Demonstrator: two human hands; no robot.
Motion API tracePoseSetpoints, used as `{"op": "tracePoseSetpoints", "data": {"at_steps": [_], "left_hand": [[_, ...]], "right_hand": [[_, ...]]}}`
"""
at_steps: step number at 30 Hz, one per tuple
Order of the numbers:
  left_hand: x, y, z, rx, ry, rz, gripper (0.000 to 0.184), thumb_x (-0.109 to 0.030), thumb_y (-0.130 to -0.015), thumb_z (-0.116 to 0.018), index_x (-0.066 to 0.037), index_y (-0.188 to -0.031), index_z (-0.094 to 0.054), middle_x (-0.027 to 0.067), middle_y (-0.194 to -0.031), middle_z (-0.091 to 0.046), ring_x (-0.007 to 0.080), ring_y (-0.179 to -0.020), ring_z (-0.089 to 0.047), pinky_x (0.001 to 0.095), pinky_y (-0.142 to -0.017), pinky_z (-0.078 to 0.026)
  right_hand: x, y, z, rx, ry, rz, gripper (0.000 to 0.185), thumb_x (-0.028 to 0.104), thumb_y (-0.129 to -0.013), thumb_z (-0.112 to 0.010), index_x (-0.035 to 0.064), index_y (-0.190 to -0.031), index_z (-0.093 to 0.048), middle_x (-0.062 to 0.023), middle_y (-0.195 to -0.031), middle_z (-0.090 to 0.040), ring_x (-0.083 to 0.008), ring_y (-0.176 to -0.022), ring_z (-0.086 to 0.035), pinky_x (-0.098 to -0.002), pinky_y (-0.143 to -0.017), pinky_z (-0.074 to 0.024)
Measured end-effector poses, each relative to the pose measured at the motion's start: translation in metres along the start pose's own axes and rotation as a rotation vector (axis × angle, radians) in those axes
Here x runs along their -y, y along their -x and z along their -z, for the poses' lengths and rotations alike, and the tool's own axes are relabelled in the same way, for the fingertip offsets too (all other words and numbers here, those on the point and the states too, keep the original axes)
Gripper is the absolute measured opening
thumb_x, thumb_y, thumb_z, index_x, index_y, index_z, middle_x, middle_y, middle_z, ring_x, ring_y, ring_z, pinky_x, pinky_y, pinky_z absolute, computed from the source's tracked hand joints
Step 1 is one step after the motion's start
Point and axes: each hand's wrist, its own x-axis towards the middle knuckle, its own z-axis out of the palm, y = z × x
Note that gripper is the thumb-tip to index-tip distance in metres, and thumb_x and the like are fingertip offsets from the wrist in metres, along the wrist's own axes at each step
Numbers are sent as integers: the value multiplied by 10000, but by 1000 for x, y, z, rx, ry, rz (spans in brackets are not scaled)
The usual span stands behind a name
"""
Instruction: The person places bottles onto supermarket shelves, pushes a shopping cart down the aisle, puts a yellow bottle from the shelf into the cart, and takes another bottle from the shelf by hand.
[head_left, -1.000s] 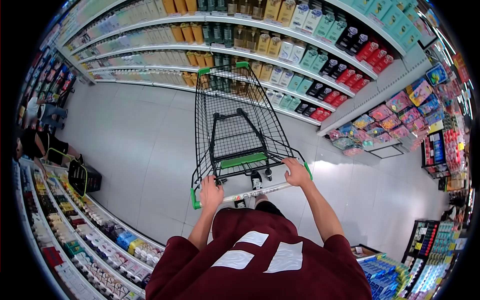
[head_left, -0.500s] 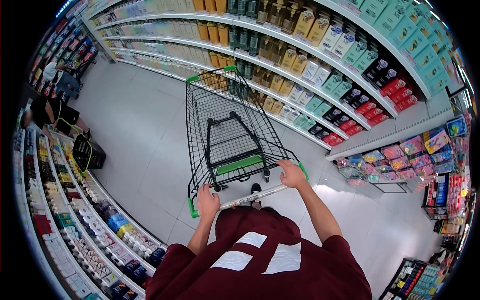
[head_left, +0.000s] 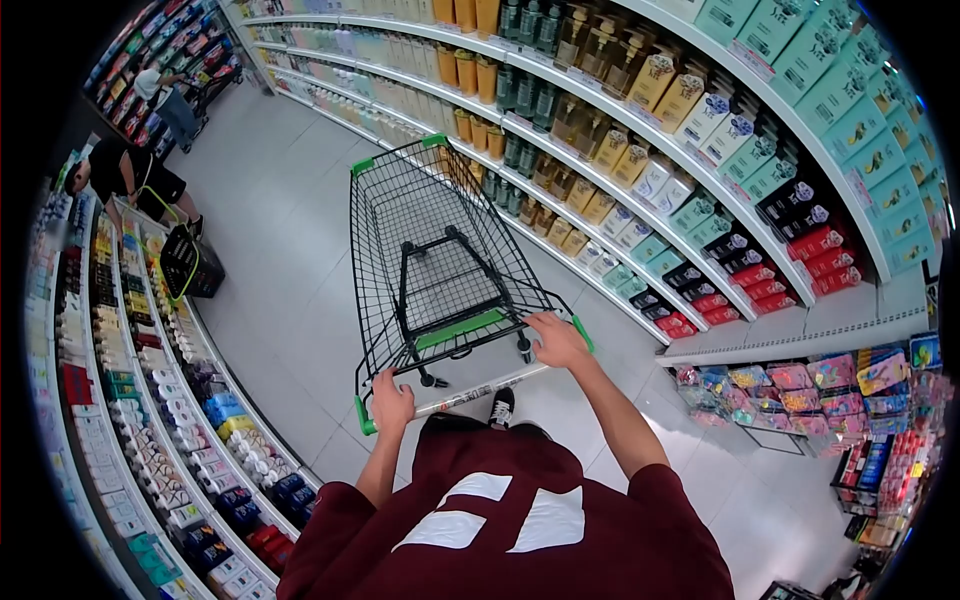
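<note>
In front of me stands a wire shopping cart (head_left: 425, 225) with a dark mesh basket, green corner caps and a green strip near the handle. Nothing lies in its basket. My left hand (head_left: 392, 397) is closed around the left end of the pale handlebar (head_left: 480, 392). Toward the bar's right end, beside the green cap, my right hand (head_left: 556, 340) grips it too. Printed lettering shows on the bar between the two hands. Below it, one of my shoes (head_left: 502, 408) is on the tiled floor.
A long shelf (head_left: 600, 130) of bottles and boxes runs along the right. Another shelf (head_left: 190, 420) of bottles curves along the left. Ahead on the left, a person (head_left: 125, 175) bends near a black shopping basket (head_left: 190, 262); another person (head_left: 165, 100) stands farther back. Hanging packets (head_left: 800, 385) are at right.
The cart and my hands have shifted slightly left in view, both hands still on the handlebar. The right shelf looks closer. My shoe has come further into sight.
</note>
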Motion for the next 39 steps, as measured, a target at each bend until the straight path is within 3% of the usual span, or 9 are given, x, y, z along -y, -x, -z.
{"op": "tracePoseSetpoints", "data": {"at_steps": [13, 25, 34, 39], "left_hand": [[7, -67, 9, -71, -10, 109, 398, -193, -857, -595, -124, -1248, -580, 110, -1274, -600, 314, -1187, -568, 459, -935, -491], [21, -167, 33, -103, -10, 176, 424, -208, -852, -581, -134, -1270, -578, 105, -1290, -611, 305, -1187, -581, 440, -941, -484], [11, -246, 53, -75, -14, 197, 426, -159, -810, -600, -128, -1230, -535, 108, -1253, -559, 310, -1157, -569, 467, -887, -514], [3, -280, 54, -79, 28, 160, 441, -146, -784, -644, -104, -1208, -530, 105, -1222, -553, 306, -1217, -503, 463, -890, -509]], "right_hand": [[14, -105, 14, 19, 11, 116, 474, 112, -815, -552, 61, -1286, -582, -104, -1350, -561, -284, -1258, -517, -419, -1003, -475], [37, -220, 20, 100, 90, 159, 511, 148, -834, -568, 96, -1342, -548, -89, -1446, -478, -275, -1327, -459, -434, -1044, -451], [48, -309, 34, 71, 61, 221, 519, 136, -816, -567, 112, -1332, -531, -98, -1382, -521, -281, -1309, -471, -434, -1018, -476], [47, -361, 51, 94, 72, 220, 557, 130, -811, -562, 118, -1364, -501, -107, -1364, -529, -294, -1278, -494, -438, -1000, -485]]}}
